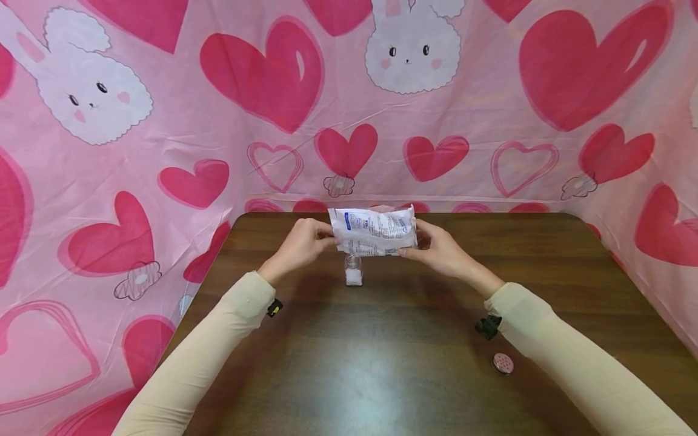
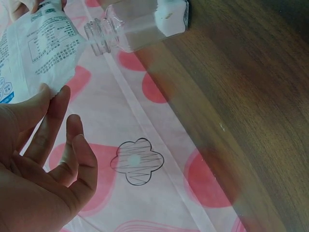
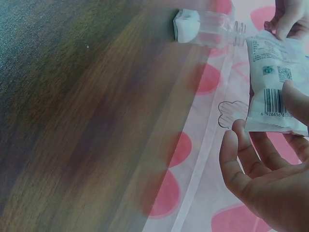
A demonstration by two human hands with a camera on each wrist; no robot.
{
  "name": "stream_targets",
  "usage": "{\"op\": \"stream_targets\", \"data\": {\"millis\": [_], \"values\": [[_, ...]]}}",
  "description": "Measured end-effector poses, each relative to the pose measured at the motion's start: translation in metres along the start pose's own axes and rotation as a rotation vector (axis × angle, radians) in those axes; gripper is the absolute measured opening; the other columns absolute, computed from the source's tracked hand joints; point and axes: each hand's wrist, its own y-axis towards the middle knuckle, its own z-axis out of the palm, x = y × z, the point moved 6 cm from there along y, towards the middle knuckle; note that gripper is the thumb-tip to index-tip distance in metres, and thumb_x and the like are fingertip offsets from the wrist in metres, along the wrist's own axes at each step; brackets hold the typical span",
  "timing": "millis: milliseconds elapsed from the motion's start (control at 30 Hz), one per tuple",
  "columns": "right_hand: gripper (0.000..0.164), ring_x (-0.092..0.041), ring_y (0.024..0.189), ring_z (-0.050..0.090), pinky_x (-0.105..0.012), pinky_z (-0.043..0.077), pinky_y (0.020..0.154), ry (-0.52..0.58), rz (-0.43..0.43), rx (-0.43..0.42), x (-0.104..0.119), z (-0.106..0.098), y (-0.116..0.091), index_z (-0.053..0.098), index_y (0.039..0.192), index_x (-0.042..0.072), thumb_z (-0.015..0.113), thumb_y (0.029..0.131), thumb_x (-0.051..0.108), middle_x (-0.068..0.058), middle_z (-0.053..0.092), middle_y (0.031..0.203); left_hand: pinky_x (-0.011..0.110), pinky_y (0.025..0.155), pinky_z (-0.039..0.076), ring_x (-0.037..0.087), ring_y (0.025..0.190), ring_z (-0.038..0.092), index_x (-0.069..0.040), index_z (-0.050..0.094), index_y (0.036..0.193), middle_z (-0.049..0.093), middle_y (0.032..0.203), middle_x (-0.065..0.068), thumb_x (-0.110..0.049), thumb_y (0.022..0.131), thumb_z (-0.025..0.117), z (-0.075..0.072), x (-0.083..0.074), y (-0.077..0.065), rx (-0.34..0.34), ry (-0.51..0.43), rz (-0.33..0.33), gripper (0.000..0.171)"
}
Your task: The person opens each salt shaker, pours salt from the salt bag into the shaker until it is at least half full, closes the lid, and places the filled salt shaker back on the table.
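Note:
A white printed packet [image 1: 375, 231] with blue lettering is held sideways between my two hands, just above a small clear glass jar [image 1: 354, 276]. White contents fill the lower part of the jar, and its threaded neck [image 2: 98, 37] has no lid on it. My left hand [image 1: 303, 243] pinches one end of the packet between thumb and fingertips, the other fingers loosely bent. With its thumb on the printed side, my right hand [image 1: 440, 247] grips the other end near the barcode [image 3: 273, 101]. The packet's edge is close to the jar's mouth; whether they touch I cannot tell.
A round lid with holes and a pink top [image 1: 503, 363] lies on the brown wooden table [image 1: 305, 363], near my right forearm. Pink cloth [image 1: 349, 109] with hearts and rabbits hangs behind the table and along its sides.

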Motion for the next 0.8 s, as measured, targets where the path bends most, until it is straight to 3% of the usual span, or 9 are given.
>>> {"op": "stream_targets", "data": {"millis": [267,533,800], "values": [[0.062,-0.031,0.097,0.065,-0.052,0.054,0.085,-0.007,-0.011,0.001,0.0002,0.0005,0.0003,0.058,0.145,0.007,0.086,0.090,0.016,-0.011,0.072,0.119,0.030,0.057,0.043,0.023,0.067,0.057,-0.003,0.083,0.100,0.078,0.089,0.005,-0.005,0.093,0.081,0.0003,0.0012,0.0001,0.000,-0.002,-0.011,0.008],[0.059,-0.028,0.097,0.066,-0.051,0.052,0.086,-0.017,-0.003,-0.006,-0.0014,0.0005,0.0001,0.060,0.142,0.006,0.086,0.091,0.017,-0.011,0.072,0.115,0.029,0.057,0.044,0.011,0.063,0.053,-0.004,0.084,0.097,0.075,0.080,0.001,-0.005,0.092,0.082,0.0001,-0.0012,-0.0008,-0.010,0.000,0.003,0.005],[0.059,-0.029,0.097,0.066,-0.051,0.052,0.085,-0.011,-0.001,-0.009,-0.0013,0.0007,0.0001,0.059,0.143,0.005,0.085,0.092,0.017,-0.012,0.072,0.115,0.030,0.057,0.044,0.012,0.063,0.053,-0.004,0.083,0.097,0.074,0.079,0.001,-0.005,0.092,0.082,0.0008,-0.0010,-0.0006,-0.008,-0.004,0.000,0.005]]}}
